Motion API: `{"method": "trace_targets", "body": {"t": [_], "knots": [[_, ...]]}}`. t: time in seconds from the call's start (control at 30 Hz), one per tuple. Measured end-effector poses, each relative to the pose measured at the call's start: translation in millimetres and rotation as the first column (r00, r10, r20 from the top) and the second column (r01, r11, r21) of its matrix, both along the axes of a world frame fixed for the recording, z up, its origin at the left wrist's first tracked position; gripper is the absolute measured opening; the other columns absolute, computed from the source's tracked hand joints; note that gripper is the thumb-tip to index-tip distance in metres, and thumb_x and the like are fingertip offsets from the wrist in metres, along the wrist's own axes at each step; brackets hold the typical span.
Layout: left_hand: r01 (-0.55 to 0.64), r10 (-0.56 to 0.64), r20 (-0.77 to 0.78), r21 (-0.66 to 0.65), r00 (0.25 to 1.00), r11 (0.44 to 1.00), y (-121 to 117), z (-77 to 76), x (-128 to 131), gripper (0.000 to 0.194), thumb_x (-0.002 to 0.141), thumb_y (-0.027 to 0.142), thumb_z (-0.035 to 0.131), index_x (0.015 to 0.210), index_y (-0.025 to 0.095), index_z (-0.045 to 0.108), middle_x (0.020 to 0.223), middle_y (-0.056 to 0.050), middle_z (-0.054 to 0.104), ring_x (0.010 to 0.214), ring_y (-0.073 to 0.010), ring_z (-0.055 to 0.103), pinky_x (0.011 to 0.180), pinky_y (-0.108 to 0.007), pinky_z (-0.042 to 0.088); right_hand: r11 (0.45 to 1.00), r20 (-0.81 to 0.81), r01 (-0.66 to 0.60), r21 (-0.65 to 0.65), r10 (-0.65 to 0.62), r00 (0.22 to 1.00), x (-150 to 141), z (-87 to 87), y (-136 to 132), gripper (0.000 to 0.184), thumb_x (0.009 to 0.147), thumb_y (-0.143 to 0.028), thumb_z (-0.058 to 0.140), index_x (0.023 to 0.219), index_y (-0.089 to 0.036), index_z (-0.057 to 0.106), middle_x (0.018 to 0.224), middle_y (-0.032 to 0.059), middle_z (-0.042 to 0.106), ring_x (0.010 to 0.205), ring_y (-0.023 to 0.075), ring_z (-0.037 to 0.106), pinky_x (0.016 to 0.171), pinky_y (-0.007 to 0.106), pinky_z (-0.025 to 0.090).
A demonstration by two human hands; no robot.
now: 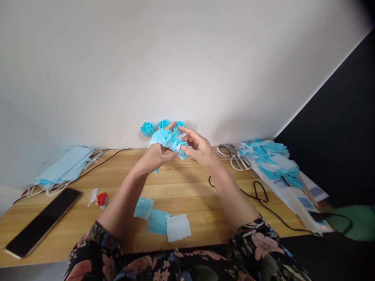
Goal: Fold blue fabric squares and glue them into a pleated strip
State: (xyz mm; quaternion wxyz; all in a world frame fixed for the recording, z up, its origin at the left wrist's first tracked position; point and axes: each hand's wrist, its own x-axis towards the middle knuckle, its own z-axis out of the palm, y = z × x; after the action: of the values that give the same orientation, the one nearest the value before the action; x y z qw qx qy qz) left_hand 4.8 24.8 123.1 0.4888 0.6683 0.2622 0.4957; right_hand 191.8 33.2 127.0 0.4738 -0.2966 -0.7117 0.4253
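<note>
Both hands hold up a light-blue pleated strip (165, 137) of mask-like fabric, above the far middle of the table. My left hand (156, 157) is closed around its lower left part, thumb toward the right. At the right end, my right hand (197, 147) pinches the folds between thumb and fingers, its index finger stretched toward the left. Behind the strip stand several blue rosettes (147, 129) against the wall, partly covered by my fingers. Below my hands, nearer to me, lie three blue fabric squares (158, 221), edges touching or overlapping.
Flat blue face masks (66, 166) and a black phone (43, 222) lie at left, near a small red item (102, 199). At right are scissors (238, 161), a heap of blue scraps (272, 160), a power strip (306, 210) and a black cable (275, 212).
</note>
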Motion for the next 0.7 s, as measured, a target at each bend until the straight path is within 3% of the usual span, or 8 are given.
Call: {"method": "trace_targets", "body": {"t": [0.17, 0.3, 0.4, 0.7], "knots": [[-0.018, 0.017, -0.028, -0.016, 0.999, 1.000, -2, 4.1, 1, 0.095, 0.075, 0.019, 0.078, 0.158, 0.027, 0.032, 0.134, -0.012, 0.064, 0.120, -0.0278, 0.063, 0.107, -0.045, 0.048, 1.000, 0.010, -0.013, 0.017, 0.013, 1.000, 0, -0.2, 0, 0.057, 0.083, -0.028, 0.067, 0.139, -0.025, 0.055, 0.097, 0.0026, 0.065, 0.083, 0.0161, 0.061, 0.069, 0.029, 0.053], [-0.050, 0.050, 0.022, -0.019, 0.999, 0.999, 1, 5.0, -1, 0.094, 0.076, 0.023, 0.078, 0.158, 0.026, 0.032, 0.137, -0.013, 0.061, 0.126, -0.0282, 0.059, 0.109, -0.045, 0.046, 0.995, -0.050, -0.093, -0.042, 0.091, 0.995, 5, 4.0, -3, 0.056, 0.088, -0.035, 0.064, 0.142, -0.027, 0.051, 0.106, 0.0047, 0.069, 0.094, 0.0192, 0.065, 0.083, 0.037, 0.056], [-0.043, 0.046, 0.070, -0.036, 0.997, 0.998, 5, 3.4, -4, 0.099, 0.073, 0.023, 0.081, 0.158, 0.026, 0.031, 0.140, -0.015, 0.058, 0.124, -0.0290, 0.060, 0.106, -0.045, 0.049, 0.994, -0.063, -0.084, -0.066, 0.080, 0.995, 10, 6.2, -3, 0.057, 0.089, -0.037, 0.065, 0.143, -0.026, 0.050, 0.109, 0.0055, 0.071, 0.099, 0.0203, 0.067, 0.090, 0.039, 0.056], [-0.036, 0.042, 0.091, -0.068, 0.995, 0.997, 8, 3.9, -5, 0.101, 0.073, 0.023, 0.080, 0.159, 0.025, 0.028, 0.144, -0.016, 0.056, 0.122, -0.0268, 0.062, 0.106, -0.042, 0.049, 1.000, 0.073, -0.019, 0.017, 0.017, 0.997, 4, -4.8, 7, 0.059, 0.084, -0.025, 0.064, 0.142, -0.023, 0.054, 0.097, 0.0036, 0.068, 0.084, 0.0163, 0.063, 0.078, 0.032, 0.054]]}}
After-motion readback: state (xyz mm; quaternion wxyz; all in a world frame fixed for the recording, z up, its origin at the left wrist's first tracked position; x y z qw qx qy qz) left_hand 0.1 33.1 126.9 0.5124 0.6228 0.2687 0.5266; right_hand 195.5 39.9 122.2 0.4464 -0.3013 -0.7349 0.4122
